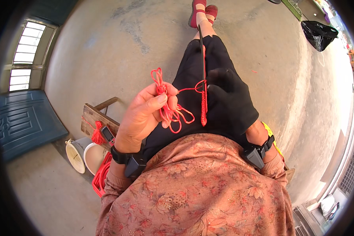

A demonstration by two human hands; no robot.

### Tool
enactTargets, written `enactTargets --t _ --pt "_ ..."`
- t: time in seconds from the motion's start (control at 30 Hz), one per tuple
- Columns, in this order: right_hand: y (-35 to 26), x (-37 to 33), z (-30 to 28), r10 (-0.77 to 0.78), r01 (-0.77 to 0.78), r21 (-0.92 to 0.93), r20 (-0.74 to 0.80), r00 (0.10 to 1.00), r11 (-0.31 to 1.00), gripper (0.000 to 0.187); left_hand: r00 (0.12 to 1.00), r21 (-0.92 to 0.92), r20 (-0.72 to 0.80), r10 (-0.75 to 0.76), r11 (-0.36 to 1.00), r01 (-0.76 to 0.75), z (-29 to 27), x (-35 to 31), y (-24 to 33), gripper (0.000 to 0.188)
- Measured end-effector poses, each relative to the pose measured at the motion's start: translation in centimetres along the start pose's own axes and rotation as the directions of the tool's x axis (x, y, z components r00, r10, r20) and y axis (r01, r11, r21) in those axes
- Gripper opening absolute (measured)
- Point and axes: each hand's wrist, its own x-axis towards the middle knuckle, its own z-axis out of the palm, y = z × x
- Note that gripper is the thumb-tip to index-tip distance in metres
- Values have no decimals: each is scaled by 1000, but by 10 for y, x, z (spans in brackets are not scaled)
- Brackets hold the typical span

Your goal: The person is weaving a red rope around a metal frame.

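My left hand (pixel 145 108) is bare and closed on a looped bundle of red cord (pixel 170 112), pinched between thumb and fingers. From it a strand runs right to a loop around a thin black rod (pixel 201 51). The rod lies lengthwise over my lap and legs. Tight red braiding (pixel 203 108) lies along its near end. My right hand (pixel 232 100), in a black glove, is just right of the rod beside the loop. Its thumb and forefinger look apart; the other fingers blend into my black trousers.
At the left, a wooden stool (pixel 100 118) bears a red cord hank (pixel 98 135) and a small device (pixel 107 133) with a screen. Buckets (pixel 75 155) and a red cord coil (pixel 102 175) are nearby. A black plastic bag (pixel 319 34) is at the far right.
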Motion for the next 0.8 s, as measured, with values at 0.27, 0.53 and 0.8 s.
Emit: enactTargets --t 0.27,0.53,0.8 --pt "-34 12 17 -509 591 -481 304 805 648 37 996 168 43 75 982 -81 20 -4 5 32" --pt "-47 -3 1 71 -131 153 347 935 980 9 988 224 -117 100 972 -71 9 1 5 19" --pt "-13 -6 -9 176 -336 556 321 930 760 16 989 416 -147 -9 907 70 -2 27 -38 21"
